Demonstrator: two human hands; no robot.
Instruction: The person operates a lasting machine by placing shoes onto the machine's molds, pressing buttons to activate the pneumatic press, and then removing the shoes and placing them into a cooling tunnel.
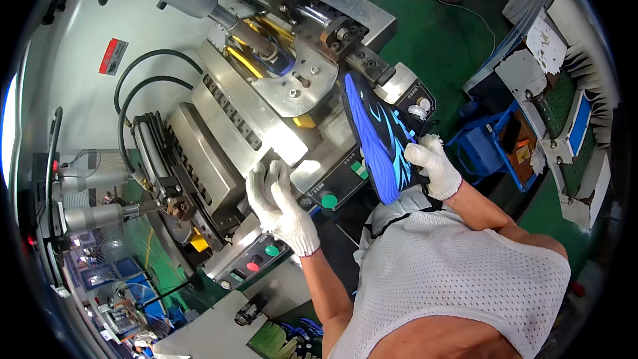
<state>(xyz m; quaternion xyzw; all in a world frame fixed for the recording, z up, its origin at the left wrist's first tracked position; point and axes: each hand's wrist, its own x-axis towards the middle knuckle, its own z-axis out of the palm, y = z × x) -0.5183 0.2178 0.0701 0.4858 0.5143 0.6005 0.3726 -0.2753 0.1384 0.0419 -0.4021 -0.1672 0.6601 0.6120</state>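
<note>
My right hand [433,165], in a white knit glove, grips a black and blue shoe [382,136] at its opening. The shoe is tilted on its side, with its bright blue sole facing left. It is held in front of a steel pressing machine [292,86]. My left hand [279,203], gloved the same way, holds nothing. Its fingers are stretched out and a little apart, near the machine's front edge. A second blue shoe part [282,61] sits under the machine's press rod [249,33], mostly hidden by the clamps.
Green and red buttons [254,262] line the machine's front panel. Black hoses [156,53] curve over its left side. A blue crate [482,149] stands on the green floor at right, beside a rack with brush bristles [591,90]. Several shoes [302,329] lie at the lower edge.
</note>
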